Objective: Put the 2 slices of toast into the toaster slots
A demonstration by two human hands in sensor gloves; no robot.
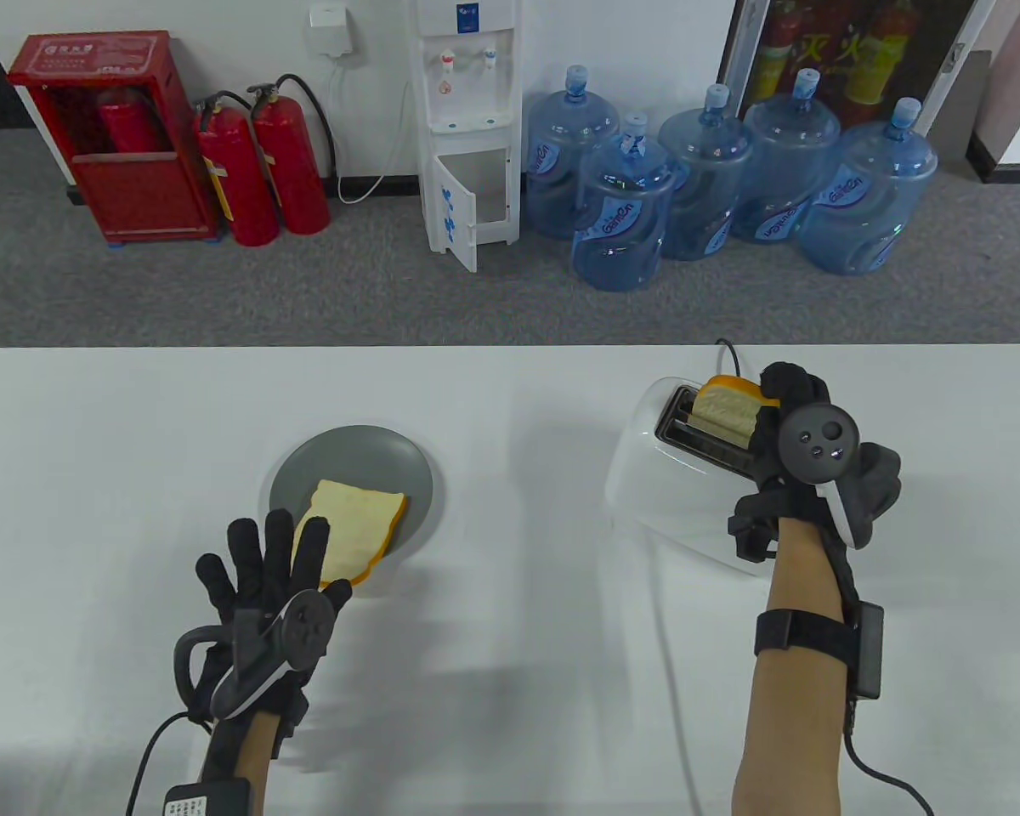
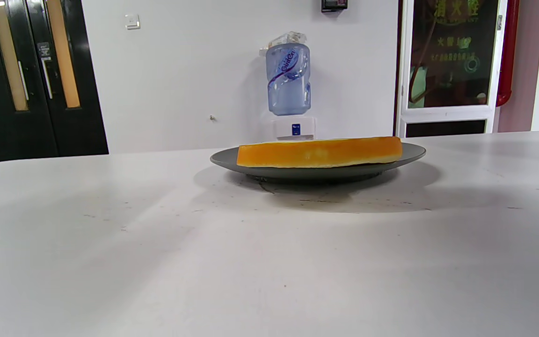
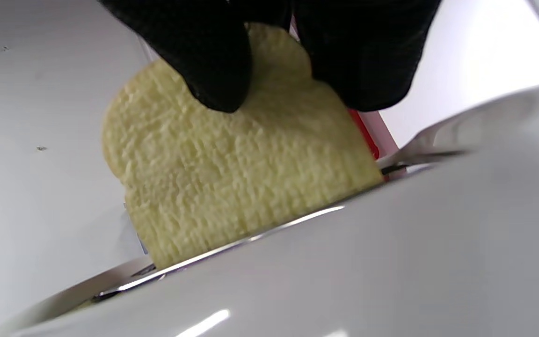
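Note:
A white toaster stands right of centre on the table. My right hand pinches a toast slice by its top edge, and the slice stands partly down in a toaster slot. In the right wrist view the fingertips grip the slice above the toaster's rim. A second slice lies flat on a grey plate left of centre. My left hand hovers open with spread fingers just at the near edge of that slice. The left wrist view shows the slice on the plate.
The toaster's cable runs toward the near edge of the white table. Beyond the table's far edge are water bottles, a water dispenser and red fire extinguishers on the floor.

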